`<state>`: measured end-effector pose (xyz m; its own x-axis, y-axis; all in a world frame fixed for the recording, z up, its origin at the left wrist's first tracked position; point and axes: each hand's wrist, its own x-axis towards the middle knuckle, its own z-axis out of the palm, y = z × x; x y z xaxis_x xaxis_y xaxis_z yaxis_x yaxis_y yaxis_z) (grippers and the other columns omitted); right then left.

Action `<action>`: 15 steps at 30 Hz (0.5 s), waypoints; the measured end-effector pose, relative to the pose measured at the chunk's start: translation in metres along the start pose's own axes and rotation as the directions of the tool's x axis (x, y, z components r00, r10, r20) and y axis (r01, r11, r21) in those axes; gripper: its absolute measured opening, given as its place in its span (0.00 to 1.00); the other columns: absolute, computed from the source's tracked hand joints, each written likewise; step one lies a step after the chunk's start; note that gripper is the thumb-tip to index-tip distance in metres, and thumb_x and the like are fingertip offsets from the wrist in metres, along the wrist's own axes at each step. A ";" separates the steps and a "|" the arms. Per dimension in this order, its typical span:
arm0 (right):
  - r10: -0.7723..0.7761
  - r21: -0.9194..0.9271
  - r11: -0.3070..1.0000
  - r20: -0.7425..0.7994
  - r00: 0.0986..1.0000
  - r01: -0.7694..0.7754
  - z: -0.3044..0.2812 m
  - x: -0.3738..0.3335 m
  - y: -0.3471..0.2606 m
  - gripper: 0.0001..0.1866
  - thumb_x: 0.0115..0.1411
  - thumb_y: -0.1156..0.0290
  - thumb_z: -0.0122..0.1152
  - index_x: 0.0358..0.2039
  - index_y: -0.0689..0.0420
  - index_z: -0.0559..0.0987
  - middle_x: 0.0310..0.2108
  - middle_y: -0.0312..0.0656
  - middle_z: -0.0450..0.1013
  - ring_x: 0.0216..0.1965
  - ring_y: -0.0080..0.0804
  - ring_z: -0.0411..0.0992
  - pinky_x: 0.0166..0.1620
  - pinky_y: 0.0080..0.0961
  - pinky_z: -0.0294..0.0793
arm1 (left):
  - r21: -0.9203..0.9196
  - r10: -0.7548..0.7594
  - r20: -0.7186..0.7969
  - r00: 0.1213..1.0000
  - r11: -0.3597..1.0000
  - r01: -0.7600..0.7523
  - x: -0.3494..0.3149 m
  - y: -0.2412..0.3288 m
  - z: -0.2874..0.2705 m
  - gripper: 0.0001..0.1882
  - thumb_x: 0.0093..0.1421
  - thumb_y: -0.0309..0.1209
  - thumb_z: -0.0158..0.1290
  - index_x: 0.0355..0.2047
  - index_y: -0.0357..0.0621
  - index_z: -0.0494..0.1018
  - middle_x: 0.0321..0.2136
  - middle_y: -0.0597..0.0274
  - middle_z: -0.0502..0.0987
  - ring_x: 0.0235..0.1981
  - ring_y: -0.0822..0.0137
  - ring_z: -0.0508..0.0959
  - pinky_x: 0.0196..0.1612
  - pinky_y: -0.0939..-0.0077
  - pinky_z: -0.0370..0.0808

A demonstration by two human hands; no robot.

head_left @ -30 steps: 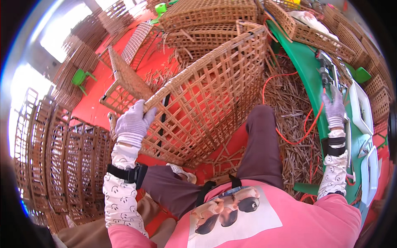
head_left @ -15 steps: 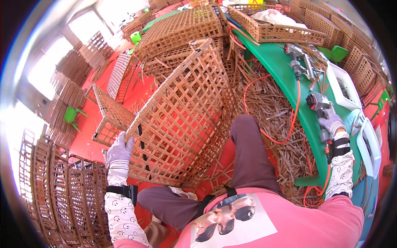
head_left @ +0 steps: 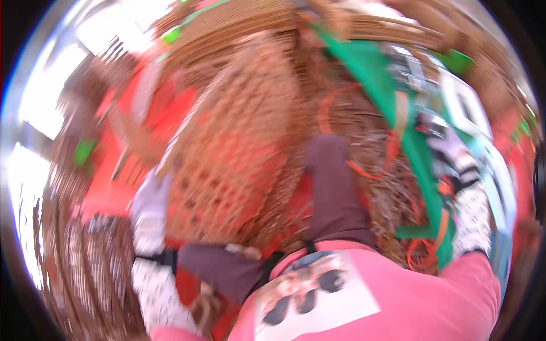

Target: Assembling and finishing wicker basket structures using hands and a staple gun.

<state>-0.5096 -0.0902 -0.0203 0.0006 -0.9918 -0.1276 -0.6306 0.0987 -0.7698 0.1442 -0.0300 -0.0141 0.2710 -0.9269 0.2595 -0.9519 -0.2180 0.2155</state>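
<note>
1. Honestly, my first worry is the left hand [head_left: 151,199]: it looks closed on the edge of the wicker basket [head_left: 233,136], seemingly the only hand on it. The basket stands tilted in front of the person, left of the knee [head_left: 330,170]. If that grip slips, it could swing or flop over onto the red floor [head_left: 116,184].
2. The right hand [head_left: 452,149] seems wrapped around the handle of an air tool [head_left: 431,124] over the green desk [head_left: 364,59]. Too blurry to tell where the fingers sit, so a finger near any trigger would be a nasty accident waiting to happen.
3. That orange hose [head_left: 325,113] loops over the scrap strips [head_left: 395,196] between knee and desk. A tug could snag it on a leg or yank the tool sideways.
4. Another metal tool [head_left: 406,68] and a white tray [head_left: 463,105] sit close by on the desk, so a careless elbow or hose pull could knock them.
5. Everything's smeared, so I can't tell if the basket's lower edge is resting solidly; if not, it could skid.
</note>
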 end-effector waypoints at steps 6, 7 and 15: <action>0.118 -0.571 0.740 -0.411 0.904 -0.356 0.005 0.060 0.102 0.52 0.32 0.67 0.68 0.56 0.68 0.51 0.50 0.55 0.59 0.52 0.45 0.60 0.54 0.27 0.60 | 0.187 -0.176 0.021 0.984 0.968 0.169 -0.007 0.019 -0.021 0.30 0.49 0.54 0.50 0.46 0.48 0.65 0.37 0.47 0.74 0.38 0.49 0.75 0.39 0.57 0.71; 0.082 -0.558 0.770 -0.395 0.915 -0.310 0.014 0.067 0.103 0.50 0.33 0.68 0.66 0.55 0.68 0.51 0.48 0.55 0.61 0.50 0.45 0.62 0.53 0.27 0.61 | 0.190 -0.141 -0.004 0.990 0.972 0.140 -0.009 0.012 -0.021 0.29 0.48 0.54 0.51 0.45 0.48 0.66 0.37 0.48 0.75 0.38 0.50 0.75 0.39 0.57 0.71; -0.019 0.004 1.000 -0.191 0.981 0.020 -0.028 0.035 0.033 0.28 0.47 0.70 0.54 0.51 0.59 0.61 0.24 0.38 0.65 0.19 0.22 0.64 0.22 0.23 0.67 | 0.129 -0.047 -0.138 0.989 0.990 0.065 0.001 -0.001 -0.005 0.25 0.47 0.49 0.55 0.42 0.51 0.67 0.34 0.55 0.76 0.34 0.53 0.77 0.37 0.59 0.73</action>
<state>-0.5526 -0.1239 -0.0328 -0.1358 -0.9907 0.0091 -0.6277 0.0789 -0.7745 0.1460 -0.0287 -0.0094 0.3322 -0.8647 0.3767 -0.9429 -0.3148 0.1087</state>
